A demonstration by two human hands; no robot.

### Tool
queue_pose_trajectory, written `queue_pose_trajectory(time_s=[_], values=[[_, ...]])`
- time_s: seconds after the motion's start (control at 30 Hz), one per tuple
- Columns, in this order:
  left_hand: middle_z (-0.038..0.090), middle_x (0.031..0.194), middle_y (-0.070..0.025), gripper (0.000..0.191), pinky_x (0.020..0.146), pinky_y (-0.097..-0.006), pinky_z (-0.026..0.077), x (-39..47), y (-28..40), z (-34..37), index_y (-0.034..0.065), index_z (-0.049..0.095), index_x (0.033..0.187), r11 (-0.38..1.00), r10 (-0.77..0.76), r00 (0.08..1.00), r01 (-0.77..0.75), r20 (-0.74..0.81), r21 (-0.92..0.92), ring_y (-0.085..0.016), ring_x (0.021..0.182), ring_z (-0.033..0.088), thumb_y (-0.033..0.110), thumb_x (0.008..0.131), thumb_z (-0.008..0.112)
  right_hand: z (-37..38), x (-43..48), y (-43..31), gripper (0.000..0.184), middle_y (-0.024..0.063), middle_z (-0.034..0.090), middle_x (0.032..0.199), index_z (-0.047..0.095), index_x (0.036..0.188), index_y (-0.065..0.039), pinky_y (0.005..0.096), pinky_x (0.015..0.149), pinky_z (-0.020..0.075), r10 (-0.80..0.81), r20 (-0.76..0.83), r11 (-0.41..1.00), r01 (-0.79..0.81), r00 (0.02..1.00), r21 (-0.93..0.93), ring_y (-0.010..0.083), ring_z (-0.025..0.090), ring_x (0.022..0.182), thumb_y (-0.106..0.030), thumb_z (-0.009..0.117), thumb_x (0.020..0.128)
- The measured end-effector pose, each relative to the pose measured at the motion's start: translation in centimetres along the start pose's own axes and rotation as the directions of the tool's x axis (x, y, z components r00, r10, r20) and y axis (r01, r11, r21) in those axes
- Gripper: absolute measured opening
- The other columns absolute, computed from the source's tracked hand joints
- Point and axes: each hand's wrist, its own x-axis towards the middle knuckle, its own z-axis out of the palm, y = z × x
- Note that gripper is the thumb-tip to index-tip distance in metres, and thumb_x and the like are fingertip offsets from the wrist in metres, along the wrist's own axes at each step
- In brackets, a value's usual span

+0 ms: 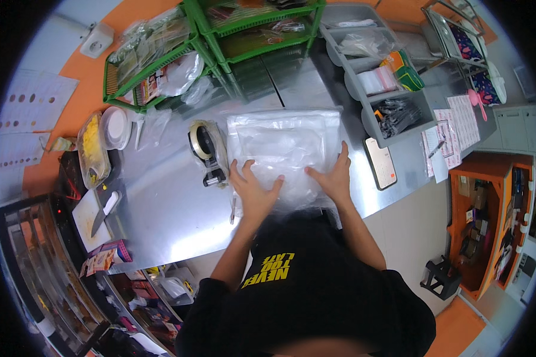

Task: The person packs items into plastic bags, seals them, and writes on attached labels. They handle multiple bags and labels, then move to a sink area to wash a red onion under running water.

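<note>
A stack of clear plastic bags (286, 143) lies on the steel table before me. My left hand (257, 189) rests on its left side with fingers spread, the fingertips near the left edge. On the right side lies my right hand (335, 176), thumb pointing inward and fingers up along the edge. Both hands touch the plastic; whether either one pinches a sheet cannot be told. Just left of the stack sits a black tape dispenser (213, 167) with a roll of clear tape (199, 142), partly wrapped in plastic. A thin pen-like object (232, 211) lies near my left wrist.
Green racks (230, 58) and a grey divided bin (362, 93) stand at the back. A smartphone (381, 165) lies right of the bags. Far left are a knife (99, 223) on a white cutting board (82, 214) and a tray of yellow food (91, 143).
</note>
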Motion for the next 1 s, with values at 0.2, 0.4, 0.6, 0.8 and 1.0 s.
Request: queue_pose_trajectory(time_s=[0.2,0.4,0.6,0.8,1.0], values=[[0.030,0.151,-0.0379,0.100,0.114,-0.0612,0.027,2.1,-0.5,1.9,0.0053,0.032,0.151,0.980,-0.198,0.980,0.197,-0.012,-0.017,-0.057,0.137,0.030,0.035,0.073,0.088,-0.1,5.7,1.5,0.081,0.0222,0.066,0.123,0.048,0.137,0.008,0.0392,0.099,0.0509,-0.004,0.208,0.963,-0.052,0.978,0.265,0.0313,0.065,0.112,-0.014,0.085,0.068],[0.043,0.144,-0.0311,0.093,0.112,-0.0540,0.034,7.1,-0.3,4.6,0.0007,0.038,0.146,0.982,-0.177,0.980,0.169,-0.095,-0.080,-0.049,0.134,0.041,0.033,0.074,0.088,-0.1,13.1,-0.1,0.062,0.0170,0.070,0.116,0.059,0.127,0.007,0.0354,0.097,0.0523,-0.181,0.155,0.980,0.165,0.971,0.114,0.0237,0.067,0.109,-0.008,0.080,0.070],[0.049,0.143,-0.0317,0.088,0.109,-0.0488,0.041,14.0,1.1,4.7,0.0008,0.044,0.146,0.985,-0.066,0.997,0.061,-0.026,-0.161,-0.043,0.132,0.050,0.039,0.079,0.086,-1.0,20.3,-4.5,0.081,0.0328,0.063,0.128,0.050,0.140,0.009,0.0432,0.105,0.0485,-0.301,-0.029,0.928,0.286,0.953,-0.239,0.0432,0.062,0.122,-0.024,0.082,0.074],[0.068,0.128,-0.0210,0.067,0.092,-0.0432,0.055,17.9,-0.3,-3.5,-0.0016,0.061,0.133,0.999,0.027,0.992,-0.030,-0.121,-0.020,-0.036,0.108,0.070,0.042,0.086,0.080,-1.2,13.3,-5.7,0.067,0.0258,0.054,0.140,0.051,0.143,0.002,0.0505,0.113,0.0388,-0.570,-0.235,0.815,0.504,0.787,-0.286,0.0426,0.048,0.135,-0.029,0.073,0.087],[0.066,0.133,-0.0189,0.060,0.101,-0.0480,0.051,26.4,-4.1,-7.6,0.0095,0.066,0.130,0.800,-0.238,0.970,0.165,0.052,0.577,-0.039,0.123,0.063,0.046,0.084,0.077,4.9,9.6,-5.3,0.059,0.0146,0.039,0.159,0.054,0.147,-0.020,0.0800,0.110,0.0155,-0.591,0.082,0.646,0.532,0.802,-0.547,0.0417,0.027,0.150,-0.052,0.055,0.097]])
